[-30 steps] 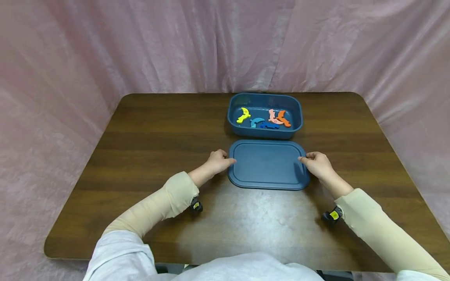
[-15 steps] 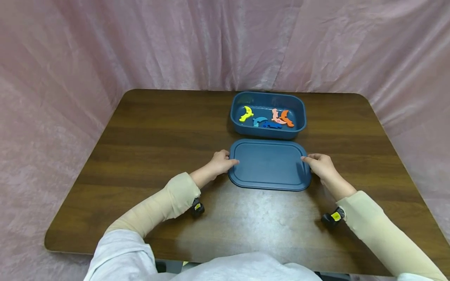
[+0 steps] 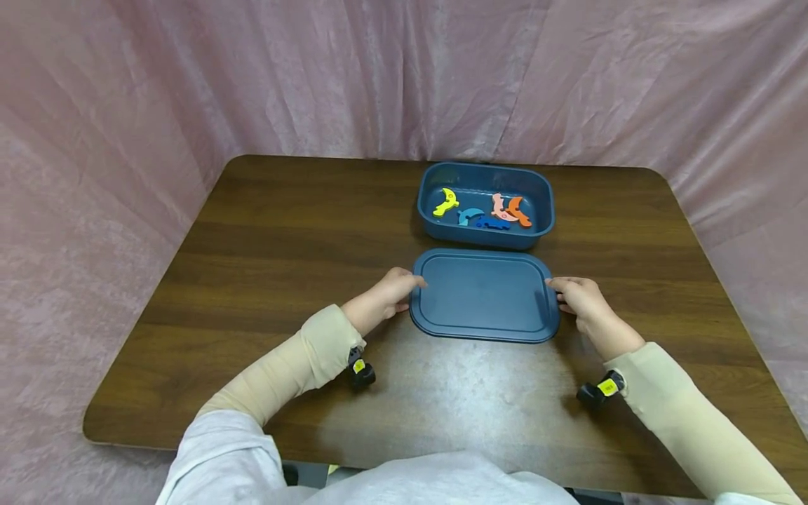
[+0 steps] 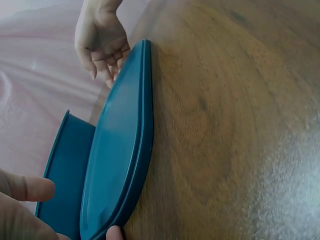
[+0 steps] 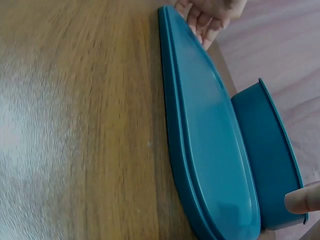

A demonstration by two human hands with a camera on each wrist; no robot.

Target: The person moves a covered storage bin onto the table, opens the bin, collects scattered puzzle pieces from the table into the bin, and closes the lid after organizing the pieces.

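A dark blue lid (image 3: pixel 485 294) is seen lying flat on the wooden table (image 3: pixel 271 238), just in front of an open blue box (image 3: pixel 485 205) of the same colour, with a narrow gap left between the two. The lid's left short edge is touched by the left hand (image 3: pixel 393 292), whose fingers are loosely curled against the rim with the thumb laid over the top edge; whether the rim is truly gripped cannot be told. The right short edge is met by the right hand (image 3: pixel 579 297), its fingers bent and resting at the rim in the same way. In the wrist views the lid is shown still flat on the wood. Inside the box, small curved pieces are scattered: a yellow piece (image 3: pixel 445 203), a light blue piece (image 3: pixel 468 215), a dark blue piece (image 3: pixel 492 224), a pink piece (image 3: pixel 500 207) and an orange piece (image 3: pixel 520 211). The table is enclosed by a pink curtain (image 3: pixel 189 84).
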